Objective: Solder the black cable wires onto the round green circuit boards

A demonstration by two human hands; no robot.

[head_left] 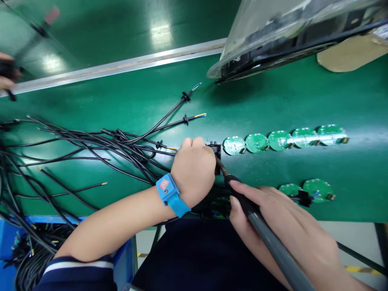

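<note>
slanting from lower right up-left toward frame centre: soldering iron [272, 245], wrapped in the right hand's [294, 228] grip. metal end by black fixture [217, 157]; contact unclear. left hand [194, 173] nearer, overlapping fixture's left side; fingertips hidden, cannot tell its hold.

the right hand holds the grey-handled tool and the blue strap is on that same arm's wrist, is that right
Not quite: in the head view, the blue strap is on the wrist of the left hand. The right hand does hold the grey-handled tool.
</note>
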